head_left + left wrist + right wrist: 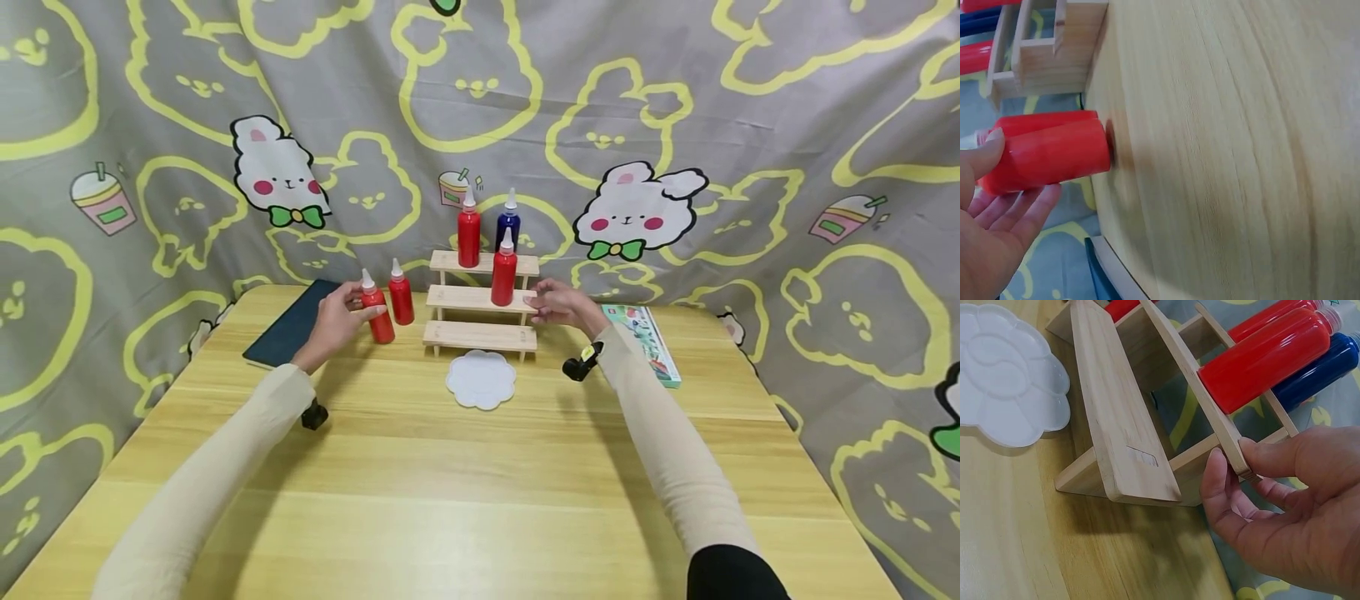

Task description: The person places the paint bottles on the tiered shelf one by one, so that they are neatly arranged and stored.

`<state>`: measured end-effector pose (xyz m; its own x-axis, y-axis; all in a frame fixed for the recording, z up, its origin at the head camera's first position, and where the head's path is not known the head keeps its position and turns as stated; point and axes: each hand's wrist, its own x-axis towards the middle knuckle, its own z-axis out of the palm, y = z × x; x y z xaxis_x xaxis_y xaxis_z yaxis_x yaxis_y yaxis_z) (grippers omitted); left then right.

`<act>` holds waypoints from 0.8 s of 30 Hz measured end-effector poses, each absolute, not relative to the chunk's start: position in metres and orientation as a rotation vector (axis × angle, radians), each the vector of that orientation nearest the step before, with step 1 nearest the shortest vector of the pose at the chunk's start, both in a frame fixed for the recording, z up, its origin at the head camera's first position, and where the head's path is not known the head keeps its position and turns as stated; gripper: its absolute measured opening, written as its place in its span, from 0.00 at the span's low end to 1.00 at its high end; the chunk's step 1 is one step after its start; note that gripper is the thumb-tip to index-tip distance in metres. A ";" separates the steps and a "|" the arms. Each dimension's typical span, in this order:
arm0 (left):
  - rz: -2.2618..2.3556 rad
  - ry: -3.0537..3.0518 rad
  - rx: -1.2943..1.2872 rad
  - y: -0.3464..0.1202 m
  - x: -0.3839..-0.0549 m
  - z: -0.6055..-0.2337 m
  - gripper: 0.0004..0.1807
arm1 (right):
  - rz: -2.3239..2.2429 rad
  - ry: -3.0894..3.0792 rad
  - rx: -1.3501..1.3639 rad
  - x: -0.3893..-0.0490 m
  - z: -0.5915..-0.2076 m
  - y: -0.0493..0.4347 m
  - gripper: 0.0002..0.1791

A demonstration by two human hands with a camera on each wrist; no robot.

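My left hand [335, 323] grips a red squeeze bottle [378, 320] with a white pointed cap, thumb on one side and fingers on the other in the left wrist view. Whether its base touches the table cannot be told. Just behind it stands another red bottle [402, 298]. My right hand [1300, 500] pinches the right end of the middle step of a three-step wooden rack [1125, 425]. On that step, beside my fingers, stands a red bottle [1266, 359]. The top step bears a red bottle [468, 237] and a dark blue bottle [508, 229].
A white flower-shaped palette [481, 380] lies in front of the rack. At the left is a dark flat book or board [288, 327], and at the right a thin colourful box [645, 343]. A patterned curtain [360, 75] hangs behind the wooden table [465, 492].
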<state>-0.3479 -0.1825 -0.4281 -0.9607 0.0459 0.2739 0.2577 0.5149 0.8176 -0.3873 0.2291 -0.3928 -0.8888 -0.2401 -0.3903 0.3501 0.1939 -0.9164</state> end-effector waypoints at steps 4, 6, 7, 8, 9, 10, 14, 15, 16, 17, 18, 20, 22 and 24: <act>-1.412 -2.459 -0.254 -0.179 -0.341 -0.421 0.28 | -1.742 2.032 0.100 -0.388 -0.393 0.230 0.21; -1.429 -2.401 -0.237 -0.176 -0.337 -0.418 0.29 | -1.741 2.032 0.097 -0.387 -0.393 0.230 0.22; -1.451 -2.370 -0.229 -0.173 -0.335 -0.416 0.28 | -1.737 2.033 0.095 -0.387 -0.393 0.230 0.22; -1.472 -2.345 -0.215 -0.170 -0.333 -0.415 0.29 | -1.728 2.040 0.092 -0.386 -0.394 0.230 0.22; -1.498 -2.318 -0.202 -0.167 -0.331 -0.414 0.29 | -1.722 2.045 0.092 -0.386 -0.394 0.230 0.23; -1.519 -2.299 -0.187 -0.164 -0.327 -0.414 0.29 | -1.714 2.051 0.089 -0.385 -0.395 0.229 0.23; -1.588 -2.248 -0.155 -0.149 -0.316 -0.411 0.30 | -1.678 2.088 0.094 -0.382 -0.396 0.226 0.25; -1.601 -2.237 -0.163 -0.146 -0.314 -0.409 0.30 | -1.669 2.100 0.101 -0.381 -0.394 0.225 0.25; -1.607 -2.233 -0.178 -0.142 -0.313 -0.407 0.30 | -1.662 2.111 0.106 -0.381 -0.393 0.224 0.25; -1.614 -2.227 -0.199 -0.138 -0.312 -0.405 0.30 | -1.656 2.117 0.111 -0.381 -0.392 0.224 0.26; -1.616 -2.225 -0.221 -0.135 -0.312 -0.403 0.29 | -1.651 2.124 0.119 -0.380 -0.391 0.224 0.26; -1.634 -2.216 -0.272 -0.127 -0.313 -0.398 0.28 | -1.638 2.137 0.134 -0.379 -0.389 0.224 0.26; -1.649 -2.208 -0.318 -0.121 -0.317 -0.395 0.28 | -1.638 2.139 0.130 -0.380 -0.389 0.225 0.26; -1.668 -2.195 -0.356 -0.114 -0.322 -0.391 0.27 | -1.636 2.149 0.123 -0.381 -0.389 0.225 0.26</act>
<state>-0.3220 -0.1144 -0.3907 -0.9035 -0.0168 0.4283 0.4082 0.2712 0.8717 -0.3807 0.2252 -0.3894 -0.9017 -0.1877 -0.3894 0.3254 0.2981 -0.8973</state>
